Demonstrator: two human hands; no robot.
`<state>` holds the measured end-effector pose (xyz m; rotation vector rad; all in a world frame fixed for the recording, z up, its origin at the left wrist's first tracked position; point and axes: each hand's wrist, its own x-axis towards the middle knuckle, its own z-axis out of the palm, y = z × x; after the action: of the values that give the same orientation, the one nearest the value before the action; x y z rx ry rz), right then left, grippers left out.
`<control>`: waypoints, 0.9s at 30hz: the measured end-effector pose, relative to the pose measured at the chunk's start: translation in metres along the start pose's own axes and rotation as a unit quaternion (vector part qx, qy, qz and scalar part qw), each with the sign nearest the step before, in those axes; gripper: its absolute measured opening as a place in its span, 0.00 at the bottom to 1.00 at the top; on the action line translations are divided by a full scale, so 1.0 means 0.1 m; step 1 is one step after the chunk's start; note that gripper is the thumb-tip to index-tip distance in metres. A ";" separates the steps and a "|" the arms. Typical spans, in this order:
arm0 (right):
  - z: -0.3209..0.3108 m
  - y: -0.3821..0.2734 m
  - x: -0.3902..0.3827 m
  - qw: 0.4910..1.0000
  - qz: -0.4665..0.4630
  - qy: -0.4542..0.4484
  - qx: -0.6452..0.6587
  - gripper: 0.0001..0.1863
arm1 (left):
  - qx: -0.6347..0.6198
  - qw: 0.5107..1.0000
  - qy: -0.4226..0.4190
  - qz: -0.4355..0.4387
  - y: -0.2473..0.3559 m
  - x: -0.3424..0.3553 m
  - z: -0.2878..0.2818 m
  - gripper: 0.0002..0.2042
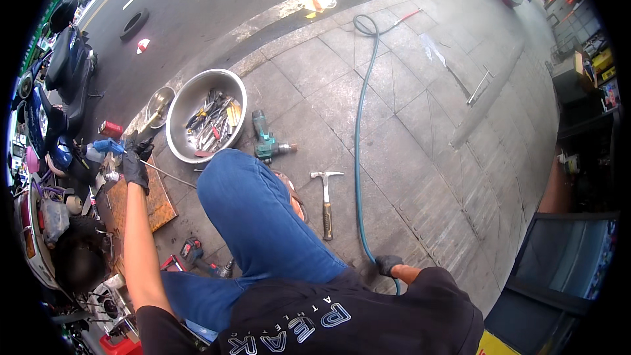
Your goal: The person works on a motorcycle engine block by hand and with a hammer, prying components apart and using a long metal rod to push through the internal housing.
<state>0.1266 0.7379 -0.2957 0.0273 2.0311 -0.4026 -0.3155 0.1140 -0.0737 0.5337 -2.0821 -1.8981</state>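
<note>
My left hand [135,169], in a black glove, is stretched out at the far left above a rusty metal plate [162,209]. Its fingers are curled at a blue nozzle-shaped tool [109,146], though the grip is partly hidden. A thin metal rod [172,176] slants away beside the glove. Low on the right, my gloved right hand [388,264] is closed around a green hose [359,158], which runs up the pavement to a loop and a red end. A wide steel basin [240,108] full of hand tools stands right of my left hand.
A green cordless drill [266,141] and a hammer [327,200] lie ahead of my knee; another power tool [192,250] lies near my leg. A small metal bowl [156,102] and a red can [110,129] stand left of the basin. Parked scooters [66,69] line the left.
</note>
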 end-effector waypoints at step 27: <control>-2.46 2.12 1.09 0.880 0.319 0.301 0.182 0.36 | 0.505 0.845 -0.153 0.083 -0.08 0.19 -1.42 0.20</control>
<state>-0.0961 0.9934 -0.3427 1.1508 2.3509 -0.3660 -0.2691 -0.0220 -0.0682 0.2080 -3.1305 -0.6660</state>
